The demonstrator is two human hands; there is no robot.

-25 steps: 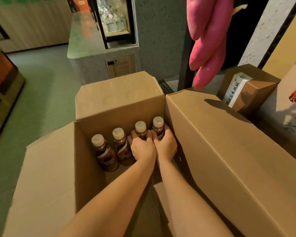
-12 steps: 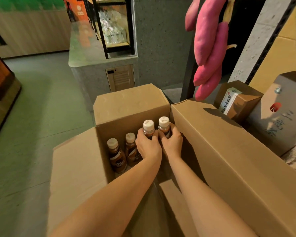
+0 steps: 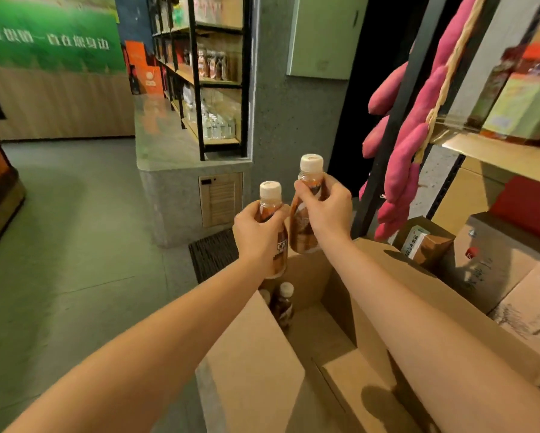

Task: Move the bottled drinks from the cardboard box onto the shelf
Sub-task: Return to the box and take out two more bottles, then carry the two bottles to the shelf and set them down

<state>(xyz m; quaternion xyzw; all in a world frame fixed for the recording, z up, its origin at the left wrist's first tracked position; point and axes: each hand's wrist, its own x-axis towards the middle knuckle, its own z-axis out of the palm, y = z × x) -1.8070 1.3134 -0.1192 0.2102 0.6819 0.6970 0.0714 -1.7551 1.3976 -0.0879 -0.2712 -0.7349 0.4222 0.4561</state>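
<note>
**Two bottles lifted clear of the box**

Up they come! A moment ago both hands were down inside the cardboard box (image 3: pixel 309 276), closing round the two bottles nearest its right wall. Now the left hand (image 3: pixel 256 232) and the right hand (image 3: pixel 328 210) are raised above the box's far edge, one drink apiece. The left fingers (image 3: pixel 246 218) are curled round the shoulder of the left bottle (image 3: pixel 280 248). The right fingers (image 3: pixel 306 189) are clamped just under the neck of the right bottle (image 3: pixel 303 239), which rides a little higher. The two sit close side by side, both roughly upright.

For the task, that means the pick is done and the carry is on. The likely target is the shelf (image 3: pixel 493 157) up to the right, a pale wooden board already holding packaged goods. Two remaining bottles (image 3: pixel 284 303) stand deep in the box, so I reckon at least one more trip.

As for materials, the bottles look like clear, smooth plastic, round-bodied and narrowing to the neck. They hold a dark brown drink and have cream screw caps and wrap-round labels. The box is plain matt brown card with its stiff flaps standing open. A string of soft pink stuffed shapes (image 3: pixel 403 170) hangs by the shelf post, close to the route.
</note>
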